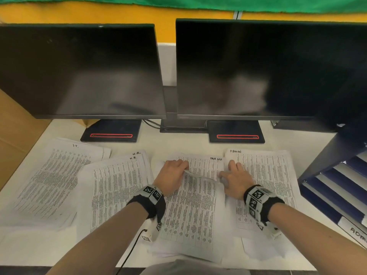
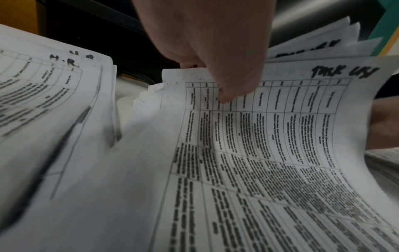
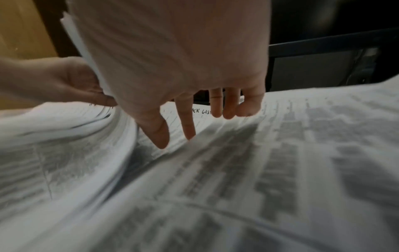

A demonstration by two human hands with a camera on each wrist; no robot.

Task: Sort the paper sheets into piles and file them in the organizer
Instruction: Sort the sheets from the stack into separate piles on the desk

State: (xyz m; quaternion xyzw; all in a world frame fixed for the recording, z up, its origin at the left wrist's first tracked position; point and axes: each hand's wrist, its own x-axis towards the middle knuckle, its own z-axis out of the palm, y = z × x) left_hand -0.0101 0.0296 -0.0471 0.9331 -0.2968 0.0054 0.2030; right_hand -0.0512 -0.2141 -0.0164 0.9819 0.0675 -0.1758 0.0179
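Sheets [image 1: 200,176] between both hands [image 1: 202,175], left edge pinched, right edge touched.

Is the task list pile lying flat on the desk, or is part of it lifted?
Partly lifted. The left hand pinches the top sheets of the task list pile, bowing them upward; the rest lies flat.

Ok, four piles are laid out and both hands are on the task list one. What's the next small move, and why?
Probably lift the task list pile clear and square its edges. The left hand already pinches its top left edge, so the sheets bow up there, while the right hand rests open, fingertips on the paper. The sheets are fanned unevenly, and the organizer sits to the right.
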